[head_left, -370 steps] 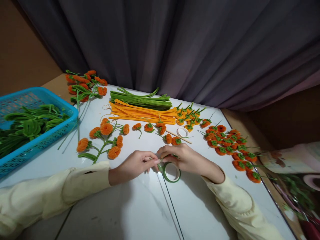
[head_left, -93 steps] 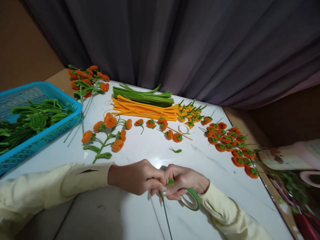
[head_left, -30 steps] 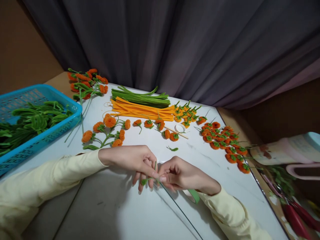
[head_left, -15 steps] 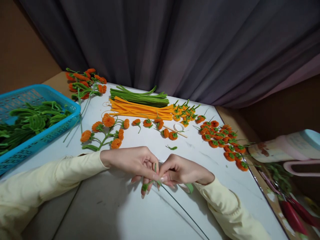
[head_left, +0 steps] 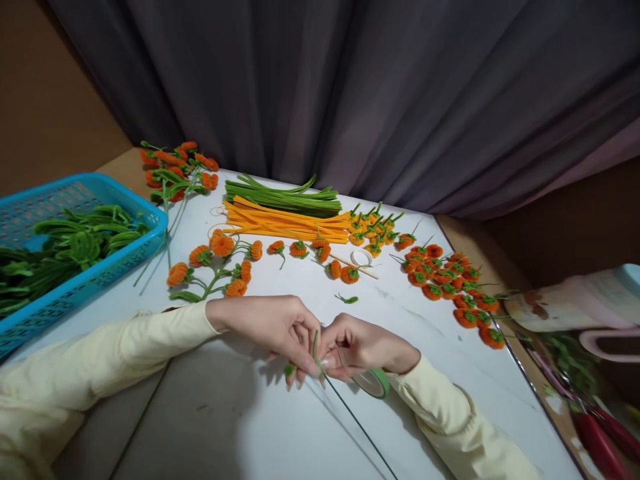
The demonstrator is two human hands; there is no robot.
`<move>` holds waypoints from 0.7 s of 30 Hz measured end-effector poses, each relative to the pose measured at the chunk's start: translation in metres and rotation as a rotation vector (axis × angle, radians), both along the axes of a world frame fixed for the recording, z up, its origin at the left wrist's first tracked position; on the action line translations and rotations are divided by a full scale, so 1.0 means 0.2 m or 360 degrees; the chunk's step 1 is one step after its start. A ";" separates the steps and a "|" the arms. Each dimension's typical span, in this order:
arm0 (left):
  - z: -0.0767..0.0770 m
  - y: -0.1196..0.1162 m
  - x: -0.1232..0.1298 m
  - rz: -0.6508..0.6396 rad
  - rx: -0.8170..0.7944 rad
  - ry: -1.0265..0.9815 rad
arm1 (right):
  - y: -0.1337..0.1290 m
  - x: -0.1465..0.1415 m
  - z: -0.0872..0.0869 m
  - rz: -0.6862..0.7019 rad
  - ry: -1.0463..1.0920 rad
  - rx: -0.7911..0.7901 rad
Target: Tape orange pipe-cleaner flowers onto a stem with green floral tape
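Observation:
My left hand [head_left: 283, 328] is closed in a pinch on a thin green wire stem [head_left: 356, 419], which slants down to the lower right. A short green end of it sticks up between the hands. Fingertips of my right hand [head_left: 373, 341] pinch at the same spot, touching the left ones. Below the left fingers shows a small fuzzy green piece [head_left: 289, 369]. A roll of green tape [head_left: 379, 385] is under my right hand; whether the hand holds it or it rests on the table cannot be made out.
Orange pipe-cleaner flowers [head_left: 221, 245] branch on the table's left, with more flowers [head_left: 443, 275] at right. Behind lie green [head_left: 283, 199] and yellow pipe cleaners [head_left: 285, 223]. A blue basket [head_left: 163, 223] holds green leaves. A cup [head_left: 565, 303] and red-handled tool [head_left: 600, 443] are at right.
Both hands stay together at the stem. My right hand has turned slightly, and more of the green tape roll shows. The small fuzzy green piece is more covered by my left fingers. The view has shifted slightly.

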State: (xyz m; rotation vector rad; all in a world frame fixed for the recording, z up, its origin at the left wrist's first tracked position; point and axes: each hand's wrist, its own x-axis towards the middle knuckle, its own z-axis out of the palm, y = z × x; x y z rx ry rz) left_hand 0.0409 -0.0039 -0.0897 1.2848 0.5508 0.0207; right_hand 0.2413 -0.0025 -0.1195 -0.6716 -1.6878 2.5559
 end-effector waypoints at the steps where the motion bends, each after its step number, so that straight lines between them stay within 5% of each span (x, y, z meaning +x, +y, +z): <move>1: 0.00 0.00 0.00 0.0020 0.0003 -0.0002 | 0.00 0.00 0.00 -0.0007 0.0018 -0.0028; 3: 0.00 -0.01 0.00 0.0040 0.0124 0.0013 | 0.00 0.00 -0.01 -0.0015 0.0057 -0.0104; 12: 0.04 -0.04 0.00 -0.0062 0.1536 -0.0257 | -0.01 -0.02 -0.03 0.0102 0.0041 -0.0202; 17: 0.07 -0.06 0.00 -0.0233 0.1786 -0.0168 | -0.01 -0.01 -0.02 0.0089 -0.0010 -0.0104; 21: 0.07 -0.05 -0.02 -0.0178 0.1825 -0.0188 | -0.01 0.00 -0.01 0.0022 0.0078 -0.0151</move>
